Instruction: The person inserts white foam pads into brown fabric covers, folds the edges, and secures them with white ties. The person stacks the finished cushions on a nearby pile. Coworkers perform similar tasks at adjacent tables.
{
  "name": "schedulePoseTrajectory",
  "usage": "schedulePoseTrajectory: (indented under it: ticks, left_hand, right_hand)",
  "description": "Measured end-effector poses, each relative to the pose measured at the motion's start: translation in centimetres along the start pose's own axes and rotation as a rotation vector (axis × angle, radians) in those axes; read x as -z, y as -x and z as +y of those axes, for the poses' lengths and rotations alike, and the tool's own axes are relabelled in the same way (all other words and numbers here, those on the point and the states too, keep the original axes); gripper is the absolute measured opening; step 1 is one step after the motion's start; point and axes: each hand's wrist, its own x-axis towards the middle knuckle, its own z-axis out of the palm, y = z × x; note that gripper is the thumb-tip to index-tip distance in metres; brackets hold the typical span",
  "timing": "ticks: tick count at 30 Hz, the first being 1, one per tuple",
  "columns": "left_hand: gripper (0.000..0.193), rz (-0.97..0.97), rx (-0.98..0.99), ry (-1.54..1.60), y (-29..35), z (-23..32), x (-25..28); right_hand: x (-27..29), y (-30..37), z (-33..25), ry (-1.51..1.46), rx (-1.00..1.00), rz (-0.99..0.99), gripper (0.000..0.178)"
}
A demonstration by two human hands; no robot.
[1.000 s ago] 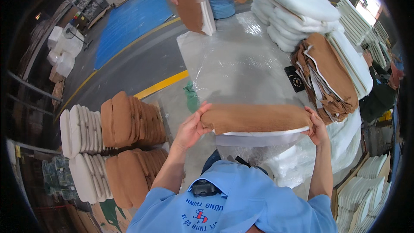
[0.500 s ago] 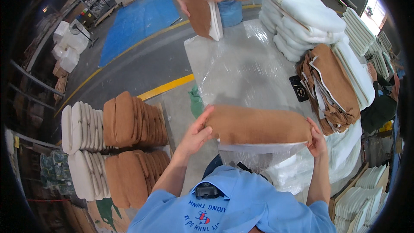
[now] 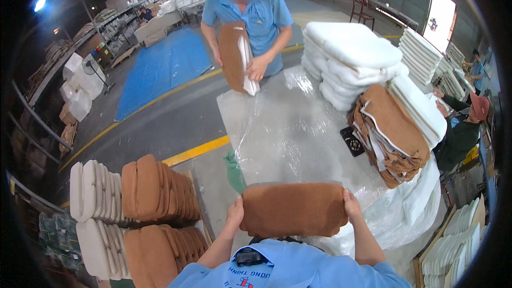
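A worktop point(image 3: 288, 144) under clear plastic spreads across the middle, with a co-worker point(image 3: 261, 24) at its far side. Rows of brown cushions point(image 3: 160, 186) stand on the near left. On the far right rises a stack of white padding point(image 3: 352, 45), and nearer, just beside it, lies a pile of brown covers point(image 3: 397, 120). One brown cushion point(image 3: 293, 209) is at the worktop's near edge, its left end pinched by the left hand point(image 3: 235, 213), its right end by the right hand point(image 3: 352, 206).
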Motion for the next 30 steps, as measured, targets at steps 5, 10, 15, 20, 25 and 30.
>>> schedulePoseTrajectory:
  ticks: [5, 10, 15, 20, 25, 30]
  left_hand:
    - [0.079, 0.196, 0.058, -0.098, 1.1, 1.5, -1.6]
    - [0.079, 0.193, -0.334, 0.228, 2.8, 2.7, 0.0]
    - [0.079, -0.077, -0.402, 0.728, 2.3, 2.0, -0.1]
    - [0.078, -0.144, -0.221, 0.883, 1.7, -2.2, -1.9]
    - [0.077, -0.128, -0.175, 0.990, 1.6, -3.8, -0.9]
    - [0.077, -0.061, -0.324, 0.904, 1.0, -4.2, -0.9]
  right_hand:
    - [-1.8, 0.5, -1.0, -0.161, 0.015, 0.071, 0.072]
    - [0.3, 2.2, -2.9, -0.856, 0.078, -0.029, 0.081]
    - [3.5, 2.0, -1.1, -1.125, 0.157, -0.040, 0.071]
    - [0.5, 1.0, 2.7, -1.094, 0.144, -0.048, 0.065]
    - [-0.7, 1.5, 2.9, -1.042, 0.047, -0.059, 0.062]
    - [-0.4, 1.2, 1.7, -0.896, 0.014, -0.274, 0.075]
